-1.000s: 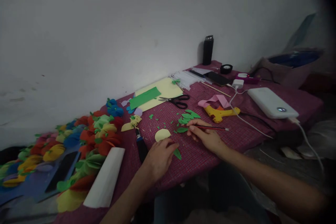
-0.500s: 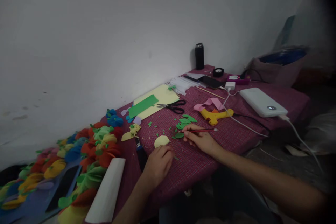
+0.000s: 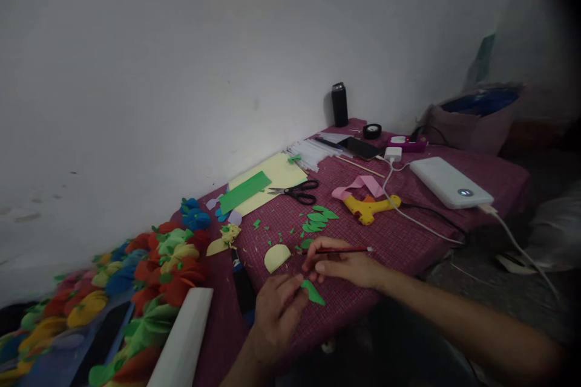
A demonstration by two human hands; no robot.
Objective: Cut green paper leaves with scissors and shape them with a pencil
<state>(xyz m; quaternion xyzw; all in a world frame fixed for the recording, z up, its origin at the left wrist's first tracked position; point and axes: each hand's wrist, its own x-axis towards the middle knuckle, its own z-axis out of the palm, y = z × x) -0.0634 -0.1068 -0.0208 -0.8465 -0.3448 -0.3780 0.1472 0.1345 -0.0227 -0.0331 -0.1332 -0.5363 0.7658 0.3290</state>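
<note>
My left hand pinches a small green paper leaf just above the near part of the maroon checked table. My right hand holds a thin red pencil lying sideways, its tip pointing right, and its fingers hover close to the leaf. A pale yellow half-round paper piece lies just beyond my left hand. A small heap of green paper leaves sits farther back.
Black scissors, a yellow glue gun with a pink paper strip, a yellow sheet with a green strip, a white power bank, cables, a phone and a black bottle lie beyond. Colourful paper flowers and a white roll fill the left.
My left hand lifted a green leaf off the table and drew back toward me. My right hand with the pencil moved closer to it. The view shifted, so the table sits lower.
</note>
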